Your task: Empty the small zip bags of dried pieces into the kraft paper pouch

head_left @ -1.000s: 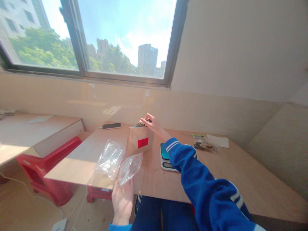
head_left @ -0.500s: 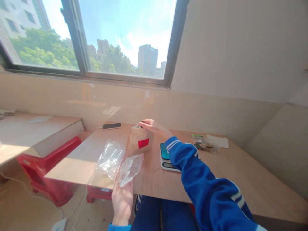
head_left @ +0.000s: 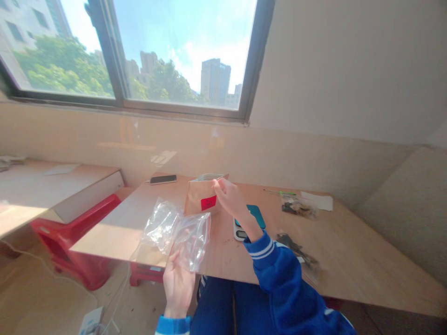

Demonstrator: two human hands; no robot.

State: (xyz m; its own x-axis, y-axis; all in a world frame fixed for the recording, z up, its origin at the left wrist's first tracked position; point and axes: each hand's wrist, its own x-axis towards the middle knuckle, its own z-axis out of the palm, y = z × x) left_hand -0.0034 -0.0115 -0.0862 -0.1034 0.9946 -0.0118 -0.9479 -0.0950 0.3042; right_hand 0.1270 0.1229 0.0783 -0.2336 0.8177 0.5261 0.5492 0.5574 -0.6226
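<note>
A clear zip-lock bag (head_left: pixel 191 237) with a red seal line hangs limp in my left hand (head_left: pixel 179 284), its fingers closed on the lower edge. Standing upright behind it is a brown kraft paper bag (head_left: pixel 196 195) with a red label (head_left: pixel 208 203), its mouth open. My right hand (head_left: pixel 228 195) pinches at the near right part of the paper bag's rim; the fingertips hide what lies between them. Beneath the right wrist is a kitchen scale (head_left: pixel 239 233) with a teal top. More clear plastic bags (head_left: pixel 159 228) lie left of the paper bag.
A phone (head_left: pixel 163 179) lies at the table's back edge. To the right are a clear bag of dark and brown pieces (head_left: pixel 296 206), a white paper (head_left: pixel 319 201) and another filled bag (head_left: pixel 296 251) beside my sleeve. A red stool (head_left: pixel 75 246) stands left of the table (head_left: pixel 366 265).
My right hand has come from the paper bag's mouth to its near right rim, and the mouth shows wider. The zip-lock bag in my left hand has risen slightly and spread out.
</note>
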